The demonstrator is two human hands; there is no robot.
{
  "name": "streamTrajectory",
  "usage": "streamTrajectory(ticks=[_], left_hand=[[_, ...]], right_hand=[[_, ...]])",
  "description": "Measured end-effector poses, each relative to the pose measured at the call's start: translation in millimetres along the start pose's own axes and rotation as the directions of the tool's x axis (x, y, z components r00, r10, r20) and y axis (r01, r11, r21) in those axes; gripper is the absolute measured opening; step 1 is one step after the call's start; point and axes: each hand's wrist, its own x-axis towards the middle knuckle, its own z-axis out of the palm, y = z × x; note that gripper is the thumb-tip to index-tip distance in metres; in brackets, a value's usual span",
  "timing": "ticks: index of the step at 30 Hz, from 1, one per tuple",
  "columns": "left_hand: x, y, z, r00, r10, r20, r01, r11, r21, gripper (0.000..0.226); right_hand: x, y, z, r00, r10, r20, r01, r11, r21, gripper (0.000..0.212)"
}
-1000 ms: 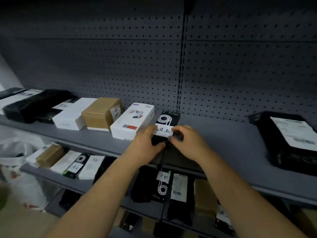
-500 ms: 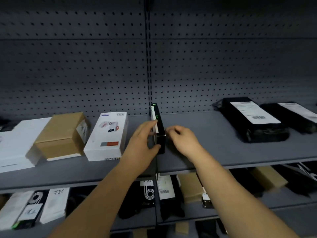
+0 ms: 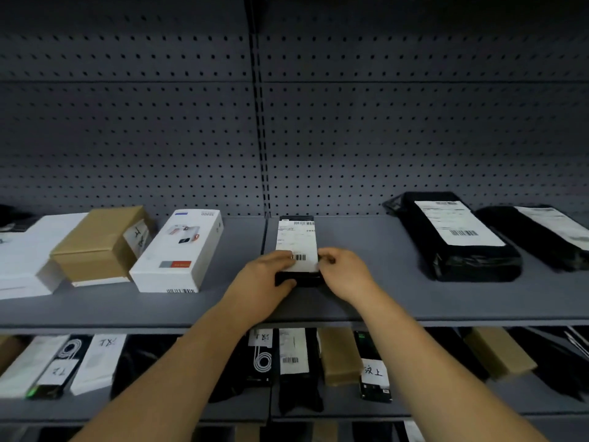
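Left hand (image 3: 267,279) and right hand (image 3: 344,275) are both clamped on the near end of the black box (image 3: 304,279). Left has its fingers over the label and its thumb hooked on the front face; right has its fingers curled onto the right edge. A two-sided grip like that reads as squaring it up, not lifting, and the box lies flat on the shelf. Biggest to smallest: pegboard (image 3: 414,122) backs the whole bay, with its upright seam right behind the box. Shelf (image 3: 366,298) is grey, with stock in one row and long axes mostly toward the back wall, presumably so the labels face up and read from the aisle. Black parcel (image 3: 455,247) and a second parcel (image 3: 541,240) sit on the right, well apart from the hands, shipping labels up, slightly angled. At far left is a flat white carton (image 3: 22,260) with the brown box (image 3: 98,244) against it, a handwritten tag on its side. White box (image 3: 178,253) comes next, near the black box but not touching, barcode on its near end. Black box sits just right of the shelf joint, in the gap between white box and parcels. Label (image 3: 296,240) covers most of its top, and its barcode (image 3: 299,257) is partly under the left fingers. Lower shelf (image 3: 510,405) holds similar tagged boxes, but I can't read the tags reliably. My guess: placement is nearly done, with only a nudge into line and the release left.
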Motion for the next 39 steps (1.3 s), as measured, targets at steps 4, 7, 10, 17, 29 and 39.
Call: streamTrajectory(ticks=[4, 7, 10, 17, 29, 39], left_hand=[[0.3, 6.4, 4.0, 0.993, -0.057, -0.101, 0.055, 0.998, -0.023, 0.045], [0.2, 11.3, 1.4, 0.979, -0.139, -0.147, 0.132, 0.989, -0.061, 0.038], [-1.7, 21.5, -1.3, 0.967, -0.2, -0.155, 0.17, 0.967, -0.188, 0.038], [-9.7, 33.8, -15.6, 0.931, -0.087, -0.354, -0.06, 0.921, -0.386, 0.05], [-24.9, 13.1, -64.2, 0.925, 0.054, -0.376, -0.14, 0.968, -0.207, 0.033], [-32.8, 1.7, -68.7, 0.951, 0.068, -0.302, -0.133, 0.971, -0.199, 0.037]], right_hand=[[2.6, 13.3, -4.6, 0.999, -0.031, -0.015, 0.029, 0.996, -0.085, 0.033], [6.0, 16.9, -2.8, 0.999, -0.041, 0.016, 0.044, 0.981, -0.187, 0.031], [4.1, 16.3, -2.0, 0.999, -0.05, -0.004, 0.05, 0.993, -0.111, 0.028], [-15.2, -0.1, -16.1, 0.993, -0.069, -0.097, 0.113, 0.798, 0.592, 0.025], [-31.1, -25.3, -24.2, 0.986, -0.139, -0.086, 0.159, 0.695, 0.702, 0.035], [-37.9, -27.3, -23.5, 0.979, -0.122, -0.164, 0.203, 0.684, 0.701, 0.036]])
